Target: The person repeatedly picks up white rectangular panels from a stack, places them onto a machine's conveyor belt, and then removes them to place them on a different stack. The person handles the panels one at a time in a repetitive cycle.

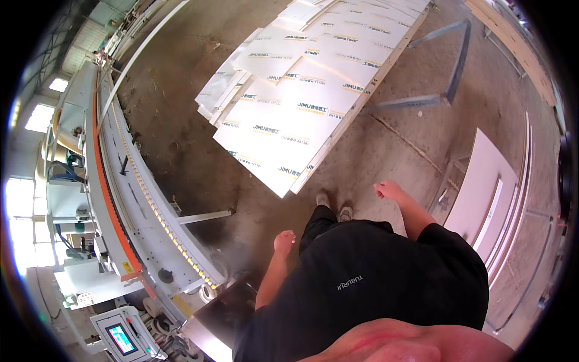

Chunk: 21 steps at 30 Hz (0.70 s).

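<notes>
My left hand (284,241) hangs in the air in front of my body, its fingers curled in and nothing showing in them. My right hand (389,190) is held out to the right, also loosely closed, with no object visible in it. Beyond both hands lies a stack of white boards (283,102) covered in printed film, some smaller pieces on top. Neither hand touches the stack. To the right of my right arm, white panels (479,181) stand upright on edge, one with a long slot.
A long machine (154,241) with an orange strip and a row of yellow rollers runs along the left. Its control box (124,335) has a lit screen. A metal bar (205,216) juts from it toward me. A grey metal frame (452,90) stands beside the stack.
</notes>
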Motion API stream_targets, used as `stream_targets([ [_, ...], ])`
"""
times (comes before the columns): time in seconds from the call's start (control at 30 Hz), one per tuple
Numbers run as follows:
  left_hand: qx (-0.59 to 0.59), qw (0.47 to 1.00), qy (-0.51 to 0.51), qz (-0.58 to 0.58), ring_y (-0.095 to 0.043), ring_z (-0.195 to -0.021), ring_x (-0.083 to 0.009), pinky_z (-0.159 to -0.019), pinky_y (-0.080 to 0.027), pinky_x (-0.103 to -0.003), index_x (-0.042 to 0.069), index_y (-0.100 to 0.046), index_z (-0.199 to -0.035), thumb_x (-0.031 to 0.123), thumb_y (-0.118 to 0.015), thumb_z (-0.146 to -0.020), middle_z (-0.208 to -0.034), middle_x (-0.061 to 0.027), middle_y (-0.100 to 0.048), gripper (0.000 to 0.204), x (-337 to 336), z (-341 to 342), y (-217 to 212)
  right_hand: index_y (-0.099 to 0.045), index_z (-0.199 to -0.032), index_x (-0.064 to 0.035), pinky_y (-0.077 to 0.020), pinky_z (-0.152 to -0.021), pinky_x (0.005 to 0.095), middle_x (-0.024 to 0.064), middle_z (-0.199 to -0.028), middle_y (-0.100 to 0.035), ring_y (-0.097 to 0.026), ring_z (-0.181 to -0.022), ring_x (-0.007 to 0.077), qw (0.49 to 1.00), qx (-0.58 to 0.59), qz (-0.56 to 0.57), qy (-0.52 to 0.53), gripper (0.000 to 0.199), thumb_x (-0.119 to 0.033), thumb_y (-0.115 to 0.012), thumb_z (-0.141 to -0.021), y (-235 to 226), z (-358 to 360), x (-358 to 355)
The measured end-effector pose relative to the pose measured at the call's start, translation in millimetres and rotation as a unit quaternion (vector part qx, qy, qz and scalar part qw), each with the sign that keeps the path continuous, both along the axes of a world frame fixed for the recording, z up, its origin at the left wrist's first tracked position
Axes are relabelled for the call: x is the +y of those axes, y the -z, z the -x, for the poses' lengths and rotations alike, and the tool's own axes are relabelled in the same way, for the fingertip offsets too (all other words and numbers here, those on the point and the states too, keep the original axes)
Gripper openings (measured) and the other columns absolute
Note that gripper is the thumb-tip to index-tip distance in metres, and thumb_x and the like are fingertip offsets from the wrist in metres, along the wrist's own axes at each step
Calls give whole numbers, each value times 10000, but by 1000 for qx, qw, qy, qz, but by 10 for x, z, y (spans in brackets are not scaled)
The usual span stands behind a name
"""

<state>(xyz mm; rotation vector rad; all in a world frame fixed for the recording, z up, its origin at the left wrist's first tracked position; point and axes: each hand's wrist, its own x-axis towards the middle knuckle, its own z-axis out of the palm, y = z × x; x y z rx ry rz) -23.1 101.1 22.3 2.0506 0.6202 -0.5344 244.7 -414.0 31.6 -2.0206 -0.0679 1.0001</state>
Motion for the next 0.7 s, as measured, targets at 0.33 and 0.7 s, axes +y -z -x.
stream_targets([
  [0.33,-148,913,314,-216,-729,-850,-293,-781,-571,-442,134,-688,-958,306,-573,-943,-896,-82,-730,208,-12,-2498,355,-706,-897,-36,-556,-686,337,63,-803,-730,-685,-698,162,994,85,71,0,430,-448,-625,-986,-265,-2181,742],
  [0.7,-72,970,205,-107,-697,-1039,-308,-926,-548,-400,123,-757,-1124,318,-589,-981,-1131,-102,-742,294,-53,-6768,-452,-721,-805,-108,-531,-742,412,64,-795,-731,-707,-785,241,983,-58,157,-80,462,-521,-579,-956,-178,-5701,1689],
])
